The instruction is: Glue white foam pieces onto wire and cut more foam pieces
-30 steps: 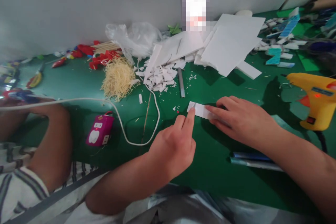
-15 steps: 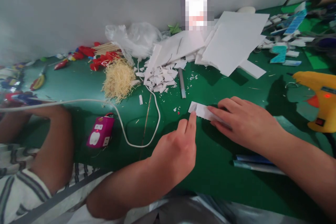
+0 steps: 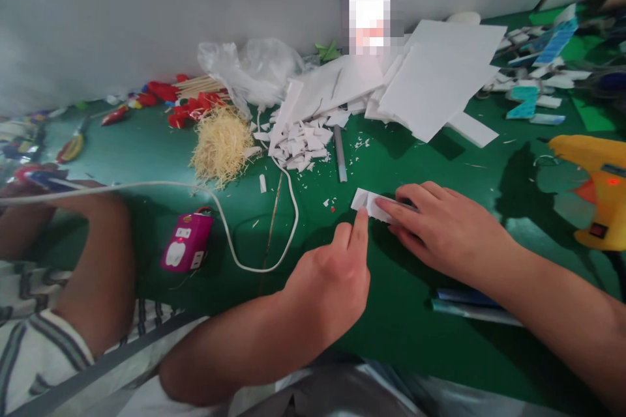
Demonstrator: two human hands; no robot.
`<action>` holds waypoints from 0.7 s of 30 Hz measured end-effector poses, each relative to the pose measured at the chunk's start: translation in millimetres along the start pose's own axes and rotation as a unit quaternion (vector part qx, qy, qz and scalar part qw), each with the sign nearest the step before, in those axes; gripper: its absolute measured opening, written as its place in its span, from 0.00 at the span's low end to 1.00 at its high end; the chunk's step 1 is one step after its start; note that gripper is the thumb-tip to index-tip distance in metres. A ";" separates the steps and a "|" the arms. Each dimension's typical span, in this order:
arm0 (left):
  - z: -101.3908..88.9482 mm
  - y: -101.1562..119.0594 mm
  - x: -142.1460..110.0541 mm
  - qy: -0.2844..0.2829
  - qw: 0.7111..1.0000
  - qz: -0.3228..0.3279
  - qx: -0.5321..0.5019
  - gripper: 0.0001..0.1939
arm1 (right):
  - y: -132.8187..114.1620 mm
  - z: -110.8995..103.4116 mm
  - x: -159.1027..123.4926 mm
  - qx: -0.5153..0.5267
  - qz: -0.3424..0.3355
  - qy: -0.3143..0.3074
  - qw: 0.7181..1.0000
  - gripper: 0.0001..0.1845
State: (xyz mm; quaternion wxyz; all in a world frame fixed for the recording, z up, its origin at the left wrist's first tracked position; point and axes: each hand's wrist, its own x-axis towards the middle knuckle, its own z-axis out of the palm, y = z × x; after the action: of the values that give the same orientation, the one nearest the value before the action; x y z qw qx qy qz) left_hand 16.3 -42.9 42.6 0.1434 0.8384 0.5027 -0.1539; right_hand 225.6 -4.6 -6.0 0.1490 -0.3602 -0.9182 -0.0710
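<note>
A narrow white strip [image 3: 362, 199], paper or thin board, lies low over the green table between my hands. Its left end shows a crease and its lower edge looks ragged. The index finger of my left hand [image 3: 335, 267] is stretched out and presses on the strip near that end; its other fingers are curled, the thumb mostly hidden. My right hand [image 3: 435, 225] grips the strip's right part, index finger along the top and other fingers bent around it. Beyond the strip lies a grey stick [image 3: 340, 153], and small white scraps [image 3: 306, 143] are heaped nearby.
White sheets [image 3: 440, 75] are stacked at the back. A yellow glue gun [image 3: 594, 189] stands at right, blue strips [image 3: 469, 303] below my right forearm. Left are straw-like shreds [image 3: 222, 146], a purple socket box [image 3: 187, 241], a white cable [image 3: 293, 221] and another person's arm [image 3: 100, 260].
My right index finger has slid left along the strip, closer to my left fingertip. My left hand stays almost in place, and the view has shifted slightly.
</note>
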 end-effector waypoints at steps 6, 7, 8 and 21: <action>-2.5 0.1 1.8 -0.023 1.000 -0.012 0.008 0.36 | 0.6 0.6 1.5 0.009 0.003 -0.009 1.000 0.17; -2.5 -0.1 2.1 -0.026 1.000 -0.013 0.008 0.36 | 0.6 0.8 1.8 0.009 0.004 -0.011 1.000 0.17; -2.6 -0.2 2.4 -0.029 0.999 -0.014 0.008 0.36 | 0.5 1.0 2.1 0.010 0.007 -0.015 1.000 0.17; -13.3 6.0 7.0 -0.066 0.997 -0.043 0.015 0.39 | -0.7 6.6 2.7 0.048 0.035 -0.007 0.998 0.17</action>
State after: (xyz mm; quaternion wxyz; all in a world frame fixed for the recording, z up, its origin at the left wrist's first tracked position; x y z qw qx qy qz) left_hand 26.2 -34.8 52.4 0.1567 0.8061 0.5256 -0.2223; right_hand 221.7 -1.8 -11.4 0.1620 -0.3847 -0.9085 -0.0189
